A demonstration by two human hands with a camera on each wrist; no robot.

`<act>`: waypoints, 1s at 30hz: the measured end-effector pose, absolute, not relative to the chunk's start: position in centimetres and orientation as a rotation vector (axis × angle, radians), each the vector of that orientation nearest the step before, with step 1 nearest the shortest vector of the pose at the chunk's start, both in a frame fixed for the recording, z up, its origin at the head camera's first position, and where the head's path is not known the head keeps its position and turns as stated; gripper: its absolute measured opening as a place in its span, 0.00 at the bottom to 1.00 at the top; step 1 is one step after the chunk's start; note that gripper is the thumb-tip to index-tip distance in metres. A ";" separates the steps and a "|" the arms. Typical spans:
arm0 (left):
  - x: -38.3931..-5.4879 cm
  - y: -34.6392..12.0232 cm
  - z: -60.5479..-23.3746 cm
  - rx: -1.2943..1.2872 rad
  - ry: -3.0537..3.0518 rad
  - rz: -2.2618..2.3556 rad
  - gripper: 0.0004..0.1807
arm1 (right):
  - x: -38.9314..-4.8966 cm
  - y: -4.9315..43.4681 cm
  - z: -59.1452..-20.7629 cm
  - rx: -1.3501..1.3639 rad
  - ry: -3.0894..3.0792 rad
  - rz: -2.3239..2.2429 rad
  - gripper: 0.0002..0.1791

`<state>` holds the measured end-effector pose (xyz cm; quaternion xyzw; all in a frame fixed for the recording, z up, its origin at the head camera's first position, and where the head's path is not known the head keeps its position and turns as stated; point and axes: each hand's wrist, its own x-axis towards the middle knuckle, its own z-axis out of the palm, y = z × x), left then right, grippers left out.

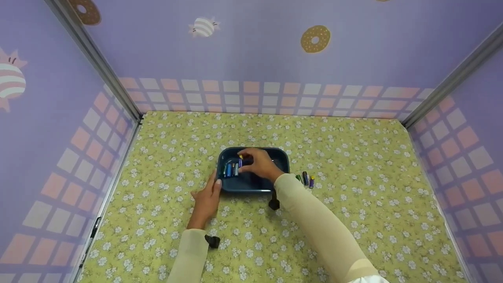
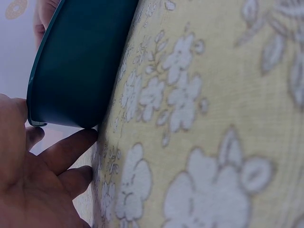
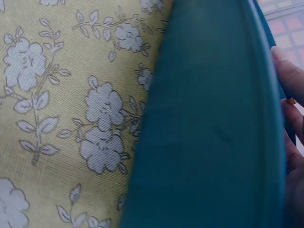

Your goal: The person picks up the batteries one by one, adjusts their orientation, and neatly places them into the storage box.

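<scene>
A dark teal rectangular tray [image 1: 245,188] lies on the flowered cloth. My right hand [image 1: 257,163] reaches into it and pinches a purple battery with a gold end [image 1: 240,162] between thumb and fingers. Just left of that battery, several others, including a blue battery [image 1: 229,170], lie side by side in the tray's left part. My left hand [image 1: 208,198] rests against the tray's front left corner. In the left wrist view its extended fingers [image 2: 71,147] touch the tray's outer wall [image 2: 80,71] low down. The right wrist view mostly shows the tray's outside, with part of the right hand beyond the rim.
To the right of the tray lie a green battery [image 1: 299,179], a dark battery [image 1: 305,178] and a purple battery [image 1: 312,182], partly beside the right sleeve [image 1: 314,220]. Purple patterned walls [image 1: 255,51] enclose the flowered tabletop [image 1: 353,157] at the back and sides.
</scene>
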<state>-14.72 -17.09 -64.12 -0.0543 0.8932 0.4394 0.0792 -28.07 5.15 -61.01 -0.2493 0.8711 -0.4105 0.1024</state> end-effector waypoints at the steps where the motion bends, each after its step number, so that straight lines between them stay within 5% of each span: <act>1: -14.7 -17.1 -64.1 -0.160 2.676 1.318 0.37 | -28.1 5.1 -61.2 -0.728 2.574 -1.211 0.33; 30: -14.6 -17.2 -64.1 -0.147 2.675 1.351 0.36 | -27.7 4.4 -64.2 -0.650 2.610 -1.125 0.31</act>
